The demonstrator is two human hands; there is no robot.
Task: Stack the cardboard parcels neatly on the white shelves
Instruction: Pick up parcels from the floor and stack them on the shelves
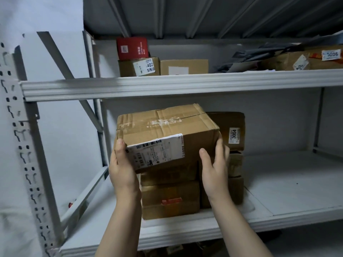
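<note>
The left hand (pixel 122 169) and right hand (pixel 213 169) clasped the parcel (pixel 167 130) by its ends — long axis left to right. It hung tilted just over the stack (pixel 169 199) on the lower shelf (pixel 278 216).

Taped brown cardboard parcel (pixel 167 134) with white label, tilted, atop stacked parcels (pixel 169 197) on white lower shelf (pixel 287 186)

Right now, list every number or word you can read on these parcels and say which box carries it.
"3004": on the brown box behind the held parcel.
"5006": on the far-right box on the upper shelf.
"402", "5元": on the box under the red box.
Unreadable: the held parcel's shipping label, the red box's print.
</note>
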